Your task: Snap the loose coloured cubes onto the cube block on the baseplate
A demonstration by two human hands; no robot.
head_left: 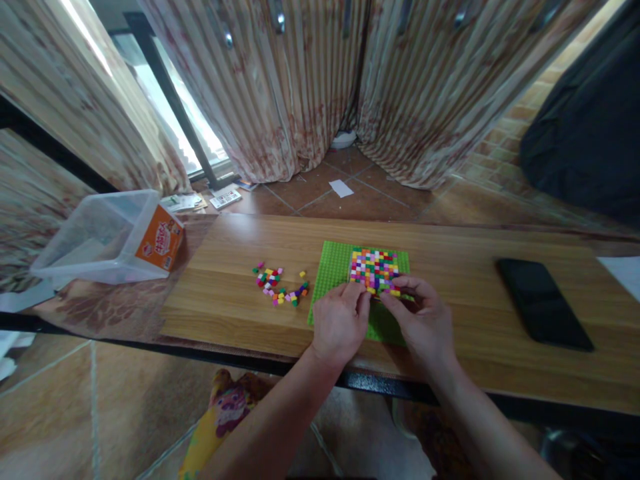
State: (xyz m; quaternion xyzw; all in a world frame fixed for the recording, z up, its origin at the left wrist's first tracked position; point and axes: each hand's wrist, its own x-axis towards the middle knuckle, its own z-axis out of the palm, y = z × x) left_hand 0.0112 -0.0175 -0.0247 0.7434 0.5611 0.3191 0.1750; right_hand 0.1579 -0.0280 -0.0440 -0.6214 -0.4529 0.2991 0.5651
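A green studded baseplate (334,259) lies on the wooden table, bearing a tightly packed block of small multicoloured building bricks (375,268). My left hand (341,319) rests over the plate's near left part, fingers curled and closed, its tips at the front edge of the block beside a yellow brick. What those fingers hold, if anything, is hidden. From the right, my right hand (425,319) reaches in with thumb and forefinger closed around small yellow and pink bricks (394,292) at the block's near right corner. Whether these bricks are fixed to the plate I cannot tell.
Loose coloured bricks (277,287) lie scattered left of the plate. A black phone (543,303) lies on the table (465,267) at the right. A clear plastic bin (107,233) with an orange label stands beyond the table's left end. Patterned curtains (310,87) hang behind.
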